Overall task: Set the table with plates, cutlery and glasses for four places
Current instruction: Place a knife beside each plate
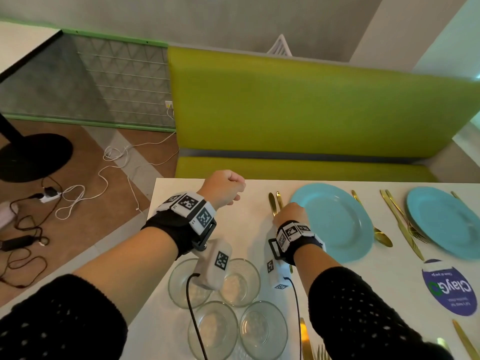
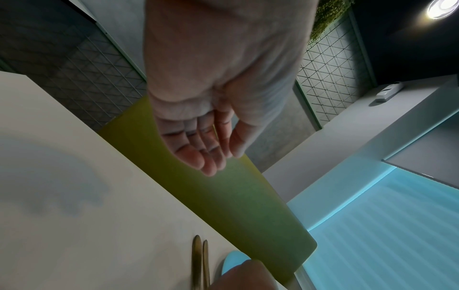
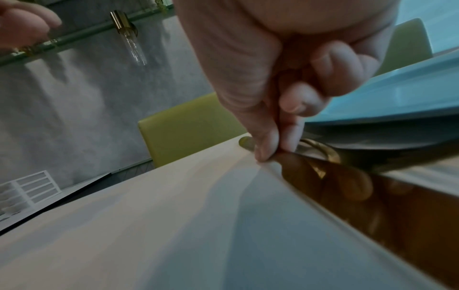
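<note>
1. Right hand [image 1: 291, 214]: fingers curled down, fingertips [image 3: 267, 151] pinching or pressing a gold knife [image 1: 272, 203] that lies flat on the white bench [image 1: 254, 229], just left of the near blue plate [image 1: 335, 222]. A second gold piece [image 1: 279, 200] lies alongside it, touching or nearly so.
2. Left hand [image 1: 224, 187]: raised above the bench, loosely curled, holding nothing; the left wrist view shows a bare palm.
3. Other task items: a second blue plate [image 1: 446, 219] to the right, with gold cutlery between the 2 plates; 4 glasses [image 1: 233, 307] grouped at the near bench edge, not yet distributed. More gold cutlery shows at the lower edge of the head view.
4. Step in hand, as judged: squaring the cutlery beside the near plate.
5. Recommended practice: keep the pieces flat, slide rather than lift, set them parallel to each other and clear of the plate rim, handles level.
6. Risk: the right wrist sits close over the glasses; withdraw upward, not backward.
</note>
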### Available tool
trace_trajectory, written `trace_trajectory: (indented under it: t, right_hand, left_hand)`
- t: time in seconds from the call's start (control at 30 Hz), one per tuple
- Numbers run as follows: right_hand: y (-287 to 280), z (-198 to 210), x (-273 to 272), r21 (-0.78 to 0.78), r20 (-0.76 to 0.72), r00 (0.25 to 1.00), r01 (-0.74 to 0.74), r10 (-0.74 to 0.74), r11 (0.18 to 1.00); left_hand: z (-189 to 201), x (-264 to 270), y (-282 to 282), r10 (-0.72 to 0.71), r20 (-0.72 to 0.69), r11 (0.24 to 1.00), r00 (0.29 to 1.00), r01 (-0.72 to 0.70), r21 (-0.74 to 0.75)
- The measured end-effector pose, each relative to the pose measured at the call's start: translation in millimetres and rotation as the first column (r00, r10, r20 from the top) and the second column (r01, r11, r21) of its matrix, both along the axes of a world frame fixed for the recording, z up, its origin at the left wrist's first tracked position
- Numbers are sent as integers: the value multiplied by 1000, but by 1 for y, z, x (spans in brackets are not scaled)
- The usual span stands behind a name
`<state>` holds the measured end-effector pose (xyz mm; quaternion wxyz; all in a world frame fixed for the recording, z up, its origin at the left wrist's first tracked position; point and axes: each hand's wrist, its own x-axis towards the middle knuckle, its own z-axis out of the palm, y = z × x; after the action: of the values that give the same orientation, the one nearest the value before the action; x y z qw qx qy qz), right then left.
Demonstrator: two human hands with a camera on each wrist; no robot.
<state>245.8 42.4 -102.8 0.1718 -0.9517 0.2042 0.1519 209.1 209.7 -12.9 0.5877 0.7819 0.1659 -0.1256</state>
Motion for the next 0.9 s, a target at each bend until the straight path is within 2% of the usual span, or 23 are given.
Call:
trace_trajectory:
  t: [0.37,0.57,0.7,0.77,0.9]
  right_hand:
    - [2,1,2,1,29,999,25,-25,1000]
    - [1,6,-5,-32,50,998,-25,26,999]
    - [-10,24,-13,-45,60,995,-80,82,996]
    - [-20,38,-20,-107,50,987,-147,153,983]
    - [-48,73,-51,-151,53,975,-206,216,967]
  left_hand:
    - [1,-3,0,10,5,1000,1000,-10,0]
    - [6,-11,-2,12,18,1000,1000,-12,-3]
    - [13,-22,-8,-2,28,1000,1000,2,-30]
    - [20,-30,-13,-17,43,999,999,19,-46]
    - [34,-55,-31,-77,70,995,995,82,-61]
